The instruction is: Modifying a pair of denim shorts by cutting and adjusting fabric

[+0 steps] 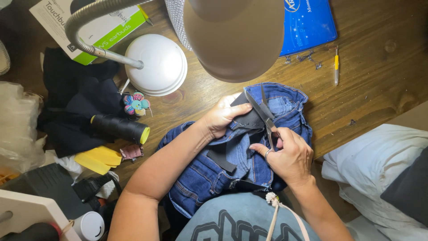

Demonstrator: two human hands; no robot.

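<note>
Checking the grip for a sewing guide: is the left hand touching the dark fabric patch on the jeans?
Touching. The head view shows the left hand pressing its thumb on the dark patch.

This looks like a home sewing corner. A worn wooden surface [374, 76] sits under a gooseneck desk lamp [232, 35] with a round white base [158, 64]. A seam ripper [336, 67], a fabric flower [136, 103], dark folded cloth [76, 102] and a product box [96, 27] clutter it. Beside the surface lies a bed with a white pillow [374, 165], which points to a bedroom rather than a workshop.
</note>
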